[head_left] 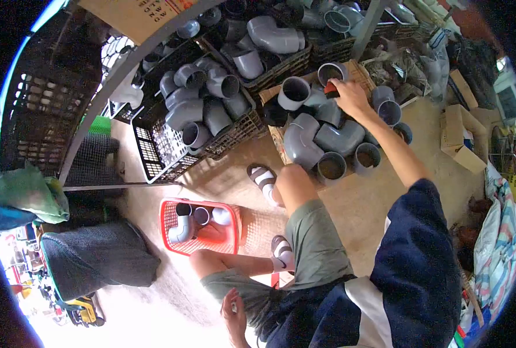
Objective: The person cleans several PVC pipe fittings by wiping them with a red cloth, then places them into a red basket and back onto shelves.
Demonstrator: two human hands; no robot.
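Several things line our left side: a green bag (23, 188), a dark draped bundle (104, 255) and, higher up, a carton (118, 14) printed "Q'TY" and "N.W". Next we have a black crate (153, 148) heaped with grey pipe fittings (185, 110), and nearer us a red basket (234, 211) holding a few more. Our left hand (233, 313) hangs over the shorts, fingers part-curled; we cannot tell whether it grips anything. Farther right, more fittings (302, 139) crowd flattened cardboard (276, 142). There our right hand (349, 95) pinches what seems a small red-and-dark piece (331, 90) beside an upright fitting's rim. Rightmost are an open carton (464, 153) and striped sacks (495, 232).
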